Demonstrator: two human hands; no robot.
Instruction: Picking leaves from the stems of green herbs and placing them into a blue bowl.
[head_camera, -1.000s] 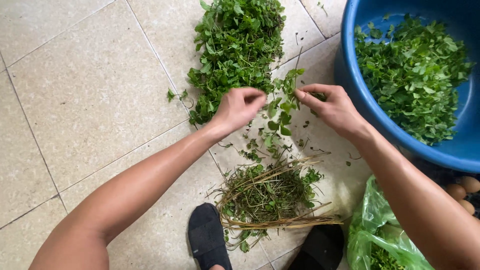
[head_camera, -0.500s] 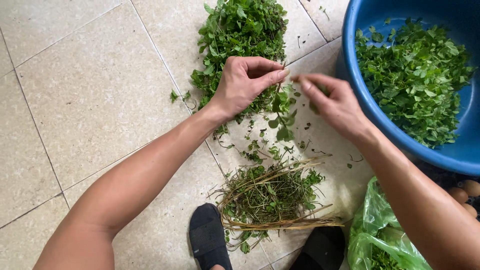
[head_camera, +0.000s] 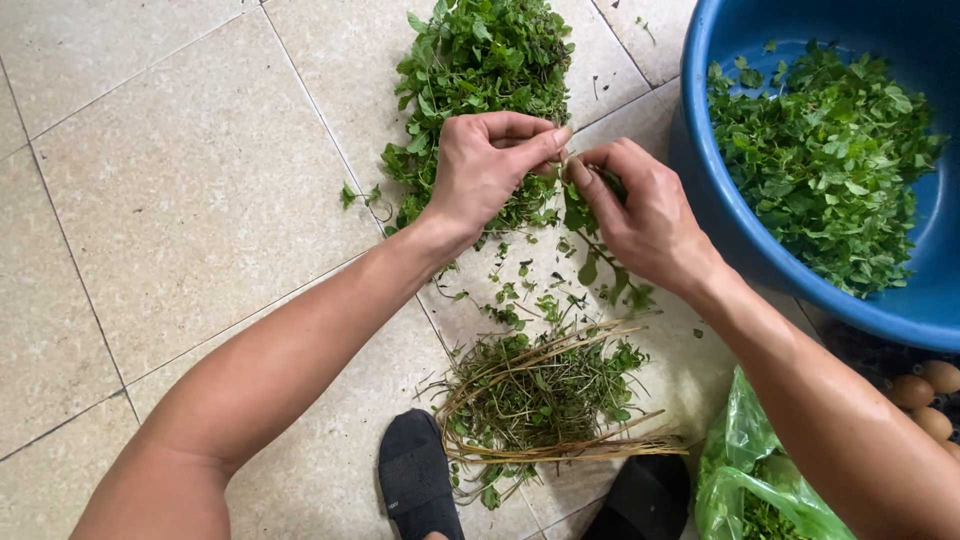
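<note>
Right now both hands meet over the tiled floor (head_camera: 180, 190): the left hand (head_camera: 485, 165) and right hand (head_camera: 640, 215) pinch one leafy sprig (head_camera: 580, 215) between fingertips. It looks light, limp, easily bruised; best gripped by the stem, I'd say.

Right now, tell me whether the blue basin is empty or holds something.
Partly filled: the blue basin holds a heap of picked green leaves, with bare blue wall showing above and beside them.
</note>
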